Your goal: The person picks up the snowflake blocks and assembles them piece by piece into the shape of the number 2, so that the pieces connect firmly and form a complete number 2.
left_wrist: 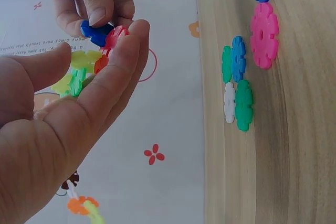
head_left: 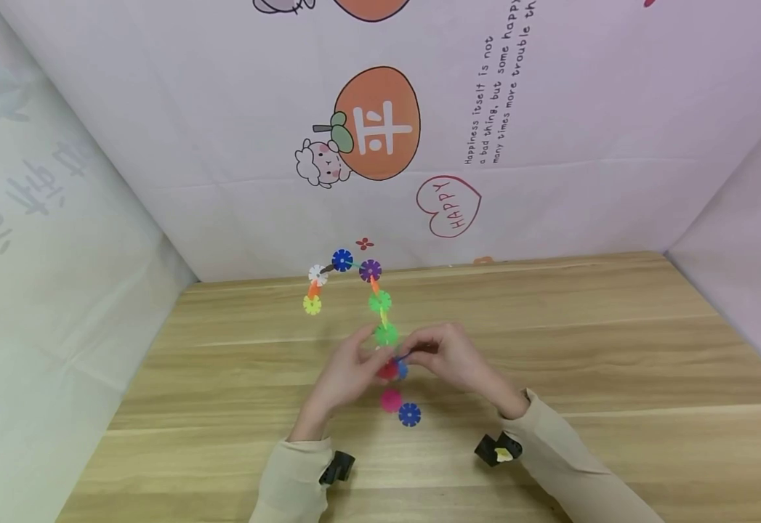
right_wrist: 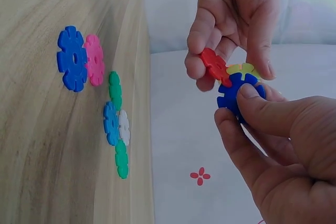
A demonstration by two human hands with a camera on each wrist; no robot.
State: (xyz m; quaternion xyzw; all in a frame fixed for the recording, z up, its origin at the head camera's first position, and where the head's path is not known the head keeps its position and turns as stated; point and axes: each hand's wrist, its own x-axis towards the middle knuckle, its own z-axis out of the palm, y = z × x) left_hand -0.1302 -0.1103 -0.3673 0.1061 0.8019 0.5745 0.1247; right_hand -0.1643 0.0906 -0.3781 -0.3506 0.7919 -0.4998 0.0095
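Note:
A curved chain of notched plastic discs (head_left: 380, 301) in many colours reaches from my hands toward the back wall. My left hand (head_left: 354, 370) holds its near end, fingers curled behind a red disc (right_wrist: 214, 64); the left thumb stands beside a yellow disc (right_wrist: 242, 68). In my right hand (head_left: 448, 356), a dark blue disc (right_wrist: 234, 88) is pinched between thumb and fingers. This disc overlaps the edge of the red one in the right wrist view. Part of the chain is hidden behind the left fingers in the left wrist view.
Loose discs lie on the wooden table (head_left: 583, 349) below the hands: a pink one (head_left: 391, 400), a dark blue one (head_left: 409, 415), a lighter blue one (right_wrist: 111, 124), a white one (left_wrist: 229, 103) and green ones (left_wrist: 244, 106). A printed cloth (head_left: 256, 131) hangs behind the table.

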